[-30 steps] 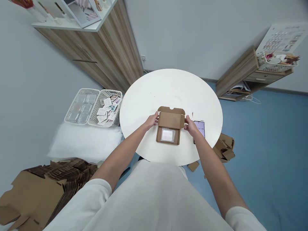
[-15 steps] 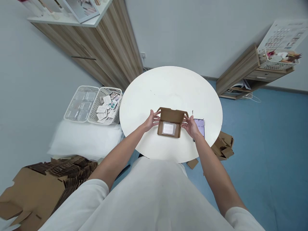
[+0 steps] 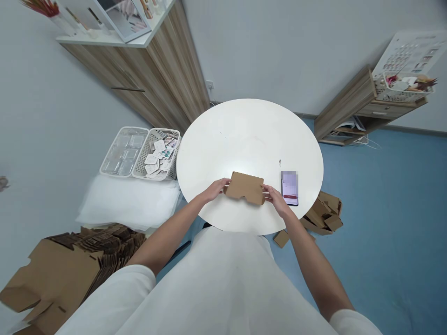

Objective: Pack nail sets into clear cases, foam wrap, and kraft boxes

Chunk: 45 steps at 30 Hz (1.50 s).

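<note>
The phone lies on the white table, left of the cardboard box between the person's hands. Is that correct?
Not quite: the head view shows the phone right of the cardboard box. It does lie on the white table, and the box is between the left hand and the right hand.

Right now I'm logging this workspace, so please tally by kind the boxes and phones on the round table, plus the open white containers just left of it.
Cardboard box: 1
Phone: 1
Open white containers: 2
Total: 4
</note>
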{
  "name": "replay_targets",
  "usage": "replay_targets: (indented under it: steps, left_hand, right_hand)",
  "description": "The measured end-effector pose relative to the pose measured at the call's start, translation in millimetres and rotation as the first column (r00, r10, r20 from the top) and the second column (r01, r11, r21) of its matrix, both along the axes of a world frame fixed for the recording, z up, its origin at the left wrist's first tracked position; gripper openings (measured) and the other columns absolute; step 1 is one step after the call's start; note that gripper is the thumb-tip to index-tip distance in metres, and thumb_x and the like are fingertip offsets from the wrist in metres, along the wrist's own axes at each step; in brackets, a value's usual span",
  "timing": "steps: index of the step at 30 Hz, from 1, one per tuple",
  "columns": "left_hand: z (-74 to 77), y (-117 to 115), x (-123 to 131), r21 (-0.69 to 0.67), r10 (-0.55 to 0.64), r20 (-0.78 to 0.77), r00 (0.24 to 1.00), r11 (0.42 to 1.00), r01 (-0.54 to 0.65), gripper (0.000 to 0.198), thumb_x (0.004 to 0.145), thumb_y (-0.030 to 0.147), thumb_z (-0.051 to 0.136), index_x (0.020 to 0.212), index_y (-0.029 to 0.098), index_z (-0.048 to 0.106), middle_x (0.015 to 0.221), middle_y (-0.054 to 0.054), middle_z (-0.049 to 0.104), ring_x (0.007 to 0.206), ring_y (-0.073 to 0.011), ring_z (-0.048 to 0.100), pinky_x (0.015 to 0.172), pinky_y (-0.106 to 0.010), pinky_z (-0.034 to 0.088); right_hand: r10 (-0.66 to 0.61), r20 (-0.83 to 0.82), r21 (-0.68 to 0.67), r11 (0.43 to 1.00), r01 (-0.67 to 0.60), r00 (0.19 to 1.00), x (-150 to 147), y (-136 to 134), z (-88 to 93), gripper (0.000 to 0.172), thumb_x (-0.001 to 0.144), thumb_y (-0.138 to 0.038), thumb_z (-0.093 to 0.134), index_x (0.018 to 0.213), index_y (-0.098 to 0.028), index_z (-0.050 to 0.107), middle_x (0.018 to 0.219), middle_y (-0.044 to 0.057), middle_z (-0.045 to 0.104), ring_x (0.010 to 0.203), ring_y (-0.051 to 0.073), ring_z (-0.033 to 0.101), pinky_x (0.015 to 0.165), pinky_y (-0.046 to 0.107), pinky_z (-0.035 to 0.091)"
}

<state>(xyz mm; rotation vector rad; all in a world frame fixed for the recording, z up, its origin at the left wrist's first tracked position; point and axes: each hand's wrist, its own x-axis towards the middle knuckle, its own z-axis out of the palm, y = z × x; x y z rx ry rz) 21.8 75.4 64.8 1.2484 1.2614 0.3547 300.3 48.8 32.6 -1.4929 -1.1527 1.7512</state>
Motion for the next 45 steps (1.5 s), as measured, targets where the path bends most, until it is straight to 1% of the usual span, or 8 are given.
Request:
replay_targets:
  steps: [7, 10, 14, 19, 25, 31, 36, 45]
  left_hand:
    - [-13.2, -21.9, 8.5, 0.229, -0.053, -0.315, 0.947, 0.965, 0.13, 0.051, 0.082, 0.054, 0.033, 0.121, 0.024, 0.047, 0.117, -0.008, 0.051, 0.102, -0.0215, 0.05, 0.088, -0.034, 0.038]
    - [-18.2, -30.4, 11.5, 0.265, -0.09, -0.458, 0.885, 0.936, 0.233, 0.052, 0.081, 0.055, 0.035, 0.124, 0.026, 0.042, 0.12, -0.009, 0.047, 0.103, -0.023, 0.049, 0.088, -0.038, 0.038]
    - [-26.3, -38.2, 15.4, 0.313, -0.084, -0.618, 0.782, 0.886, 0.343, 0.051, 0.08, 0.056, 0.037, 0.122, 0.027, 0.043, 0.128, -0.01, 0.039, 0.116, -0.0289, 0.039, 0.092, -0.046, 0.031]
    - [-32.7, -41.2, 19.0, 0.321, -0.096, -0.665, 0.74, 0.859, 0.4, 0.052, 0.079, 0.056, 0.037, 0.123, 0.027, 0.04, 0.13, -0.011, 0.038, 0.12, -0.0297, 0.034, 0.094, -0.048, 0.028]
    - [-34.6, -43.0, 16.0, 0.338, -0.066, -0.604, 0.794, 0.882, 0.33, 0.057, 0.081, 0.055, 0.035, 0.129, 0.025, 0.032, 0.136, -0.011, 0.033, 0.125, -0.0277, 0.027, 0.097, -0.046, 0.025]
    - [-36.8, -47.6, 9.0, 0.288, -0.062, -0.557, 0.828, 0.921, 0.263, 0.06, 0.08, 0.054, 0.038, 0.131, 0.023, 0.03, 0.133, -0.009, 0.039, 0.126, -0.0286, 0.028, 0.1, -0.045, 0.022]
    - [-39.1, -50.7, 14.8, 0.304, -0.062, -0.486, 0.872, 0.923, 0.236, 0.061, 0.075, 0.05, 0.048, 0.129, 0.025, 0.033, 0.124, -0.007, 0.049, 0.117, -0.028, 0.04, 0.094, -0.042, 0.031]
    - [-19.3, -47.8, 17.7, 0.46, 0.042, -0.325, 0.945, 0.88, 0.119, 0.058, 0.072, 0.04, 0.057, 0.125, 0.024, 0.04, 0.099, -0.006, 0.054, 0.091, -0.0211, 0.052, 0.078, -0.033, 0.042]
  right_hand:
    - [0.04, 0.303, 0.111, 0.991, -0.077, 0.952, -11.9, -24.5, -8.7, 0.054, 0.08, -0.055, 0.038, 0.126, -0.027, 0.038, 0.121, 0.009, 0.04, 0.097, 0.018, 0.051, 0.088, 0.038, 0.041]
    - [0.083, 0.413, 0.146, 0.977, -0.156, 0.907, -14.7, -33.1, -13.0, 0.056, 0.078, -0.053, 0.043, 0.127, -0.028, 0.036, 0.121, 0.009, 0.037, 0.094, 0.018, 0.053, 0.086, 0.038, 0.042]
    - [0.094, 0.572, 0.185, 0.953, -0.24, 0.815, -15.9, -41.6, -20.1, 0.055, 0.078, -0.05, 0.044, 0.127, -0.028, 0.036, 0.126, 0.009, 0.031, 0.111, 0.022, 0.044, 0.092, 0.038, 0.038]
    - [0.109, 0.693, 0.181, 0.93, -0.318, 0.713, -18.4, -46.5, -26.8, 0.054, 0.08, -0.044, 0.043, 0.13, -0.027, 0.033, 0.13, 0.011, 0.03, 0.119, 0.026, 0.034, 0.09, 0.041, 0.037]
    - [0.055, 0.751, 0.222, 0.918, -0.329, 0.658, -20.7, -52.5, -24.1, 0.056, 0.08, -0.046, 0.041, 0.131, -0.025, 0.031, 0.131, 0.012, 0.032, 0.121, 0.029, 0.03, 0.092, 0.044, 0.034]
    - [0.007, 0.747, 0.297, 0.891, -0.343, 0.665, -17.2, -61.8, -24.0, 0.052, 0.078, -0.05, 0.043, 0.123, -0.024, 0.039, 0.124, 0.01, 0.044, 0.117, 0.027, 0.037, 0.094, 0.046, 0.03]
    - [0.008, 0.714, 0.334, 0.875, -0.351, 0.7, -22.1, -62.5, -27.7, 0.055, 0.075, -0.05, 0.048, 0.121, -0.022, 0.04, 0.111, 0.009, 0.054, 0.107, 0.027, 0.047, 0.093, 0.046, 0.03]
    - [-0.081, 0.402, 0.388, 0.917, -0.09, 0.912, -6.3, -48.1, -4.1, 0.056, 0.075, -0.05, 0.05, 0.124, -0.025, 0.041, 0.115, 0.008, 0.051, 0.106, 0.022, 0.048, 0.09, 0.039, 0.038]
